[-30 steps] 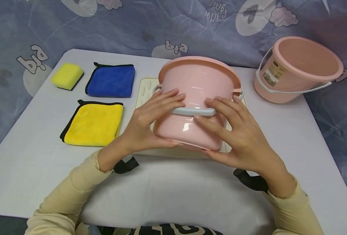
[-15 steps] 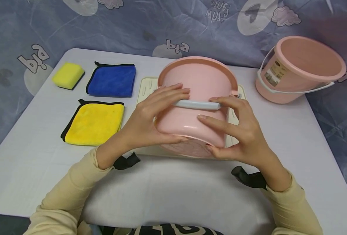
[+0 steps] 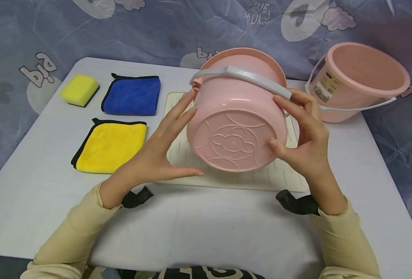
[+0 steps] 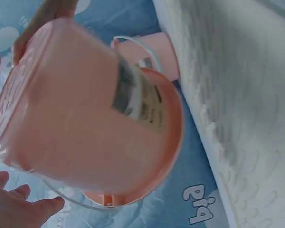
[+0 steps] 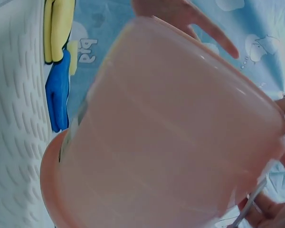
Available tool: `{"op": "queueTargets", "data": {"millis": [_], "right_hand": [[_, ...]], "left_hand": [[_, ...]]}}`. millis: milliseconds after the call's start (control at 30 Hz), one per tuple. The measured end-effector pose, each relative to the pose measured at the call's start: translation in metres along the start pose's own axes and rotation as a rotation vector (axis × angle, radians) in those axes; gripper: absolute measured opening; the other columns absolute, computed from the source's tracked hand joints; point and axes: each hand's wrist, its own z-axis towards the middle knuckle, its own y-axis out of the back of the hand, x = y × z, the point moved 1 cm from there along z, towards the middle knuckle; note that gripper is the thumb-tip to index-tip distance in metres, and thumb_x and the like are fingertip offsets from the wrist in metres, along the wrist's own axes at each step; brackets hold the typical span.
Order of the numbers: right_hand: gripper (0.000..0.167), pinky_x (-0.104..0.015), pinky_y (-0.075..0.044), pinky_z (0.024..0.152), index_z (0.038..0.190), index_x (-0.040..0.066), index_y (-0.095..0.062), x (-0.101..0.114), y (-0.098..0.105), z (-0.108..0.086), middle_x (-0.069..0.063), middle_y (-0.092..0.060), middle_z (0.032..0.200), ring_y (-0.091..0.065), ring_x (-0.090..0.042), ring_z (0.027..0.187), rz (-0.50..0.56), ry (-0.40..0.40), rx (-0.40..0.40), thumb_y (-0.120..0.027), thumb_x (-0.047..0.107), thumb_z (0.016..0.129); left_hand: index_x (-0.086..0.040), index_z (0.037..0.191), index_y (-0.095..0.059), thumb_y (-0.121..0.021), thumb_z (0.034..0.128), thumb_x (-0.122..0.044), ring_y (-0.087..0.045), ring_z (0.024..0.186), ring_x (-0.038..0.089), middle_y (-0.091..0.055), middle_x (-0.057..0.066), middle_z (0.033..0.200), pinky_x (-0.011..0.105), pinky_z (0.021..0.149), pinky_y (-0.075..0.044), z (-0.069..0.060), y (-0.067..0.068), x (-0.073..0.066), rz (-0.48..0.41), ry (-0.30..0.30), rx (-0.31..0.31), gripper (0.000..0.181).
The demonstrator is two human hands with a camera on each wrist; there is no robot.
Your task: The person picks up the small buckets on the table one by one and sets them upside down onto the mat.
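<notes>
A pink bucket (image 3: 241, 89) is held tipped, with its embossed base towards me and its rim pointing away, above a cream ridged mat (image 3: 178, 155). Its light grey handle (image 3: 244, 75) lies across the upper side. My right hand (image 3: 307, 131) grips the bucket's right side, thumb on the base edge and fingers near the handle. To the left, my left hand (image 3: 157, 149) spreads with straight fingers beside the wall; the left wrist view shows its fingers (image 4: 26, 204) apart from the bucket. A printed label (image 4: 137, 97) faces that camera.
Another pink bucket (image 3: 335, 87) stands upright at the back right, near the white table's (image 3: 206, 221) edge. On the left lie a folded yellow cloth (image 3: 111, 149), a folded blue cloth (image 3: 132, 97) and a yellow sponge (image 3: 80, 90). A patterned blue-grey sheet (image 3: 157, 35) hangs behind.
The bucket has lifted and tipped further, so its base now faces me, and its handle has shifted up towards the rim. My left hand has come off its front and opened out to the left.
</notes>
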Motion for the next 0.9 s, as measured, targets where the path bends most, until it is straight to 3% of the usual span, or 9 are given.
{"op": "queueTargets", "data": {"millis": [200,333,433,600,700,767,833,900], "right_hand": [[0.052,-0.039,-0.033,0.101,0.116,-0.012,-0.059,-0.009,-0.001,0.000,-0.020,-0.049,0.117,-0.037,-0.034,0.116,0.197,-0.111,-0.070,-0.073,-0.003,0.066],[0.054,-0.039,-0.033,0.100,0.117,-0.011,-0.060,-0.010,-0.004,0.000,-0.021,-0.050,0.118,-0.037,-0.034,0.118,0.248,-0.170,-0.070,-0.065,-0.013,0.063],[0.054,-0.038,-0.035,0.099,0.118,-0.010,-0.060,-0.009,-0.006,-0.001,-0.021,-0.051,0.118,-0.039,-0.034,0.117,0.264,-0.197,-0.070,-0.060,-0.017,0.064],[0.051,-0.035,-0.038,0.098,0.119,-0.009,-0.059,-0.010,-0.008,-0.001,-0.021,-0.051,0.120,-0.043,-0.033,0.113,0.291,-0.246,-0.070,-0.059,-0.018,0.069],[0.049,-0.033,-0.040,0.096,0.121,-0.008,-0.058,-0.012,-0.010,0.002,-0.021,-0.052,0.120,-0.045,-0.032,0.111,0.270,-0.271,-0.059,-0.060,-0.014,0.072],[0.049,-0.032,-0.040,0.096,0.124,-0.006,-0.057,-0.016,-0.011,0.006,-0.021,-0.052,0.122,-0.046,-0.033,0.111,0.239,-0.288,-0.031,-0.059,-0.010,0.075],[0.049,-0.031,-0.041,0.092,0.127,-0.003,-0.056,-0.020,-0.011,0.011,-0.019,-0.051,0.124,-0.045,-0.033,0.111,0.208,-0.311,0.008,-0.058,-0.005,0.079],[0.051,-0.030,-0.043,0.089,0.132,0.000,-0.051,-0.027,-0.011,0.017,-0.019,-0.048,0.129,-0.044,-0.035,0.113,0.212,-0.322,0.064,-0.062,0.005,0.083]], "left_hand": [[-0.035,0.149,-0.023,-0.085,0.0696,-0.020,-0.016,0.136,0.038,-0.012,0.010,0.154,0.048,0.104,-0.028,-0.010,-0.007,0.006,0.010,0.020,-0.038,0.101],[-0.031,0.147,-0.032,-0.077,0.0775,-0.030,-0.021,0.135,0.038,-0.019,0.011,0.152,0.046,0.102,-0.033,-0.011,-0.009,0.007,-0.017,0.027,-0.113,0.083],[-0.031,0.147,-0.032,-0.075,0.0785,-0.035,-0.023,0.134,0.038,-0.021,0.012,0.152,0.045,0.101,-0.034,-0.010,-0.007,0.007,-0.015,0.029,-0.120,0.081],[-0.037,0.149,-0.021,-0.088,0.0637,-0.024,-0.019,0.136,0.034,-0.015,0.015,0.153,0.042,0.102,-0.034,-0.010,-0.003,0.007,0.037,0.068,-0.043,0.109],[-0.035,0.149,-0.019,-0.092,0.0560,-0.018,-0.020,0.137,0.031,-0.015,0.016,0.153,0.040,0.102,-0.035,-0.009,0.000,0.009,0.083,0.086,-0.032,0.120],[-0.031,0.150,-0.020,-0.092,0.0554,-0.019,-0.021,0.136,0.030,-0.016,0.016,0.152,0.039,0.102,-0.035,-0.007,0.003,0.010,0.111,0.098,-0.036,0.119],[-0.019,0.150,-0.026,-0.092,0.0544,-0.021,-0.021,0.137,0.027,-0.017,0.013,0.153,0.039,0.102,-0.034,-0.005,0.007,0.011,0.125,0.124,-0.044,0.116],[-0.011,0.148,-0.029,-0.092,0.0551,-0.020,-0.023,0.136,0.024,-0.018,0.010,0.153,0.038,0.100,-0.037,-0.001,0.012,0.011,0.136,0.182,-0.046,0.112]]}}
